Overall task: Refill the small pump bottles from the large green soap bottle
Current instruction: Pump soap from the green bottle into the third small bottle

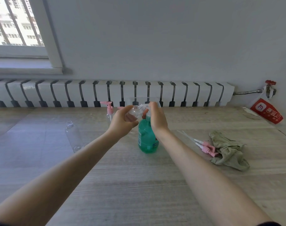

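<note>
Left hand (122,121) grips a small bottle (134,112), tilted, mouth beside the top of the green bottle (147,137) on the counter (139,185). Right hand (157,116) clasps that top. Best to keep the mouth under the spout and press slowly.

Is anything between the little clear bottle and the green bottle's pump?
Nothing visible: the left hand holds the small clear bottle tilted at the pump of the green soap bottle, under the right hand.
</note>
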`<state>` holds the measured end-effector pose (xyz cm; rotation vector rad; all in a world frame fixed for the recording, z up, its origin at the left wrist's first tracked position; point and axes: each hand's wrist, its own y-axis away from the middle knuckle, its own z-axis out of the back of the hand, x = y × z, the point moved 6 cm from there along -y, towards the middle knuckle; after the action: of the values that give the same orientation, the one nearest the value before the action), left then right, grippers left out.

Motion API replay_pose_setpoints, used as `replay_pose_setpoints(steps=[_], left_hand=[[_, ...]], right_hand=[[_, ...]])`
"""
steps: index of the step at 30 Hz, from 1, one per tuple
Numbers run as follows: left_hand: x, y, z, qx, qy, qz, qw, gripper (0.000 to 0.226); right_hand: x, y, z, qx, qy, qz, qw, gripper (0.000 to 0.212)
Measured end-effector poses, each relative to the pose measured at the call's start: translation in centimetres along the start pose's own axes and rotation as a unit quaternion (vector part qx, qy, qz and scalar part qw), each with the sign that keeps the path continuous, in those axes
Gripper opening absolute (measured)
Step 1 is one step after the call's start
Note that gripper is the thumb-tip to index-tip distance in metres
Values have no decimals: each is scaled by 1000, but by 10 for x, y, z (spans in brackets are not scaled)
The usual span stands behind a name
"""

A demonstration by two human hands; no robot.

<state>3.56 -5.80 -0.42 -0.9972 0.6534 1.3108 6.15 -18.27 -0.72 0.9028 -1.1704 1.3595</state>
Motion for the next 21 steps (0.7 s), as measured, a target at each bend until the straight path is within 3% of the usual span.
replay_pose_setpoints(steps=[4,9,14,18,21], left_hand=[[3,0,-2,3,20,14,1000,66],[4,2,-1,4,26,19,999,66],[1,0,3,-3,29,13,999,66],[-1,-3,5,-9,34,12,999,68],[-6,-3,3,0,19,0,1000,66]], right_hand=[[-1,4,2,-5,8,-8,1000,83],[4,10,5,-15,5,5,1000,98],[35,-2,31,-92,-24,38,995,60],[48,-28,35,-87,73,10,993,28],[56,-42,31,-44,134,-40,989,37]])
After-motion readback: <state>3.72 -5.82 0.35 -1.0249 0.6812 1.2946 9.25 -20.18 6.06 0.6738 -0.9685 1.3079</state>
